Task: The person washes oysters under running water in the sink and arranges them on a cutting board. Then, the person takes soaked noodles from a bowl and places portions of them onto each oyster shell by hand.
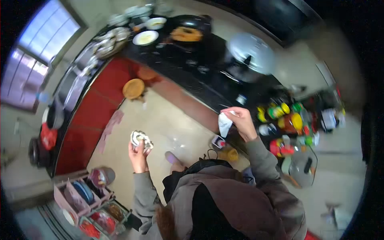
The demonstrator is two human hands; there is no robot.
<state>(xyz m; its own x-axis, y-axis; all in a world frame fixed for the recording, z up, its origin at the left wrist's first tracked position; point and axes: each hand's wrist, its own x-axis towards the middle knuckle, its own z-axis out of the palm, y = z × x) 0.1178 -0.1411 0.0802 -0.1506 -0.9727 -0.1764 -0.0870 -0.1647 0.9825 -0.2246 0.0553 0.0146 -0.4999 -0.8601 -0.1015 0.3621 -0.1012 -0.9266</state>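
Head: left fingers (140, 147) closed on whitish object (140, 137); right fingers (237, 111) pinch cloth (225, 125).

You stand on a pale, glossy kitchen floor (160, 108). Red cabinets (86, 124) under a black countertop (172, 58) turn a corner before you; upper left, a barred window (48, 30) glows bluish-white.

pot (251, 51) on the counter (172, 61) — bottles (277, 111) to its right, plate (145, 38) to its left

Bright window (50, 30), motion blur; dark, warped edges
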